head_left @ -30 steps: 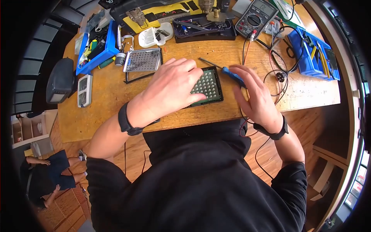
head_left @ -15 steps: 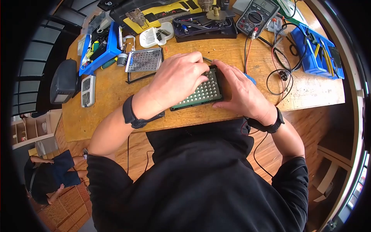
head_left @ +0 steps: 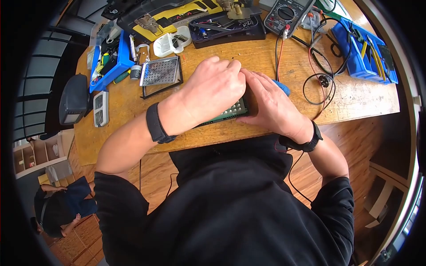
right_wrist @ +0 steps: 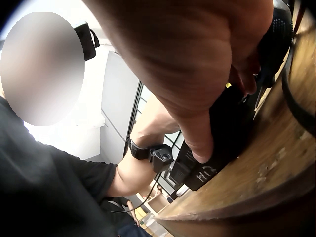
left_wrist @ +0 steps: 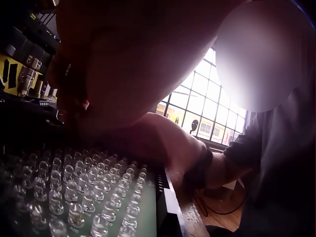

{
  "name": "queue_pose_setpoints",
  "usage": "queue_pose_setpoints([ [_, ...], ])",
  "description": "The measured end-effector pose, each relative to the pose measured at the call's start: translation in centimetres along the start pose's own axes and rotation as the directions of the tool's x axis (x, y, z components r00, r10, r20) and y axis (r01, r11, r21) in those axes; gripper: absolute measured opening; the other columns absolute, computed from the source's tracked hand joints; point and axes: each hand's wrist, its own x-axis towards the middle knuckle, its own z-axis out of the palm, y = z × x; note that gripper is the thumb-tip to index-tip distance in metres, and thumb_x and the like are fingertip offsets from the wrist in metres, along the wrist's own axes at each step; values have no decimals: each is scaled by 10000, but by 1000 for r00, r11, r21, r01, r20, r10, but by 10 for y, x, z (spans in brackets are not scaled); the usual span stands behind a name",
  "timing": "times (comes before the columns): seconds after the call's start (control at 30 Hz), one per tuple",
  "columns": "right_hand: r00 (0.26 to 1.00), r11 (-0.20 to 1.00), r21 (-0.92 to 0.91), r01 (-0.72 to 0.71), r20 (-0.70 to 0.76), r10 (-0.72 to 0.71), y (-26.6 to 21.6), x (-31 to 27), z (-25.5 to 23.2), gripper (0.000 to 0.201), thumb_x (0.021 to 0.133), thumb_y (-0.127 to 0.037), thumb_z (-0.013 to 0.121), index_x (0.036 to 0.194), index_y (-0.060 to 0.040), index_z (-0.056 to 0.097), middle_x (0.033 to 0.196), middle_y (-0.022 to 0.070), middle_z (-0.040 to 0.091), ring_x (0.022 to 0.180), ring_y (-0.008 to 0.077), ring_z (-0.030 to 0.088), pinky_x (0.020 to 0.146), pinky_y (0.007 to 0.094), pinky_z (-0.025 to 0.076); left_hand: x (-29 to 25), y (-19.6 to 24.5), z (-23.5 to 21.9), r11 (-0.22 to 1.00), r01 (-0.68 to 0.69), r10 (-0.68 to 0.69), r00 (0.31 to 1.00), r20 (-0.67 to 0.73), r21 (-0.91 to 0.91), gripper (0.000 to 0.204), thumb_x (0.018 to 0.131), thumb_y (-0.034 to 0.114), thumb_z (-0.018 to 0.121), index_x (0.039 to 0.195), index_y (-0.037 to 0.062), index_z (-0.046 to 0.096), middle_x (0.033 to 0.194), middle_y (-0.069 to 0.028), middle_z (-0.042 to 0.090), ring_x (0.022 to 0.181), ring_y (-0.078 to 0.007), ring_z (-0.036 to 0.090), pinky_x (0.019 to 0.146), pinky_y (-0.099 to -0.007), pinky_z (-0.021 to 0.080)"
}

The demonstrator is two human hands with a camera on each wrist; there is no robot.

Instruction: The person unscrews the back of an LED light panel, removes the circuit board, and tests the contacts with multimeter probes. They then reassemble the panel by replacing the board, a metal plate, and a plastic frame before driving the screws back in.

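Clear LEDs stand in rows on a green circuit board (head_left: 229,113) (left_wrist: 148,197) set in a black frame (right_wrist: 217,153) near the table's front edge. My left hand (head_left: 213,91) (left_wrist: 128,64) is over the board with its fingers curled down at the far side; whether they hold anything is hidden. My right hand (head_left: 278,106) (right_wrist: 197,59) grips the frame's right end, the thumb against its near side and the fingers towards the far side. In the head view the two hands meet above the board. A blue screwdriver handle (head_left: 282,88) lies beyond the right hand.
Behind are a metal perforated plate (head_left: 160,72), a white tray (head_left: 172,43), a black case (head_left: 226,31) and a multimeter (head_left: 287,14) with looping leads. Blue bins (head_left: 116,66) (head_left: 364,60) flank the table. Another person (head_left: 57,208) is at the lower left.
The right hand has come left from beside the screwdriver onto the frame's right end. My left hand has shifted up and right, covering more of the board, its fingers more curled.
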Motion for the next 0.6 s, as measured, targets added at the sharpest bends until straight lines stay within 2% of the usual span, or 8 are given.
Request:
queue_pose_setpoints([
  [0.13, 999, 999, 16, -38, 9, 38, 0, -2, 2, 1106, 668, -218, 1017, 1578, 44, 445, 1488, 247, 611, 1402, 459, 566, 1188, 501, 477, -3, 4, 2, 998, 9, -6, 999, -47, 58, 55, 830, 85, 703, 845, 33, 689, 863, -76, 623, 824, -227, 694, 718, -372, 526],
  [0.33, 1000, 999, 26, -23, 9, 22, 0, 0, 2, 1111, 663, -215, 1018, 1579, 44, 444, 1460, 253, 625, 1378, 469, 576, 1177, 508, 483, -4, 3, -8, 997, 14, -8, 996, -85, 75, 55, 824, 74, 701, 828, 41, 657, 839, -73, 591, 800, -228, 678, 711, -377, 519],
  [0.4, 999, 1000, -9, 13, -37, -13, 0, 0, 3, 1067, 647, -156, 995, 1548, 65, 466, 1440, 257, 633, 1312, 445, 618, 1150, 483, 502, -3, -1, -12, 1000, 26, -25, 995, -99, 14, 66, 824, 75, 700, 823, 45, 642, 837, -74, 584, 793, -231, 674, 708, -379, 517],
  [0.6, 999, 1000, -28, 9, -35, -10, -1, 0, 3, 1068, 647, -167, 1000, 1547, 56, 470, 1442, 247, 634, 1323, 443, 615, 1157, 486, 499, -1, -3, -12, 1000, 0, 0, 995, -102, 5, 63, 829, 78, 698, 828, 50, 641, 847, -69, 587, 787, -235, 667, 735, -371, 517],
])
